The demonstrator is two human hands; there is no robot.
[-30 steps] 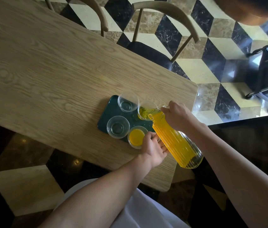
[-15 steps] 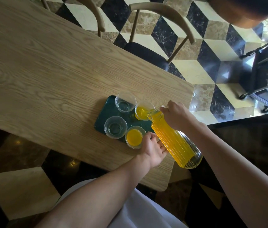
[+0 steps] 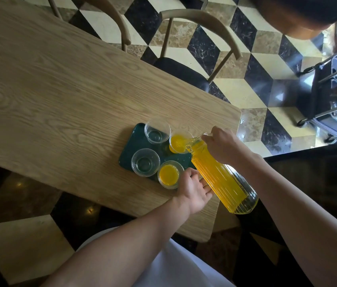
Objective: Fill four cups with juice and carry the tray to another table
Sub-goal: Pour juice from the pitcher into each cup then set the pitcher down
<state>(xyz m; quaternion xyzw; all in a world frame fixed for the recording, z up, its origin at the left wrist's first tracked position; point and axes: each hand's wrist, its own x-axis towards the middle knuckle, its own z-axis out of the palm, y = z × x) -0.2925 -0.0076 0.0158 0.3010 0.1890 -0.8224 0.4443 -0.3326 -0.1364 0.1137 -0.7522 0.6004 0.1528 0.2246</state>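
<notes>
Item: green tray at the near right end of the wooden worktop, carrying 4 clear cups, of which the near right cup and the far right cup hold juice, while the far left cup and the near left cup hold none. The right hand grasps the neck of the ribbed juice bottle, tipped over the far right cup; the left hand lies at the tray's near right edge, its grip unreadable. Risks: overfilling or spill from a fast tilt or a nudged cup; no brand, label or writing is legible.
</notes>
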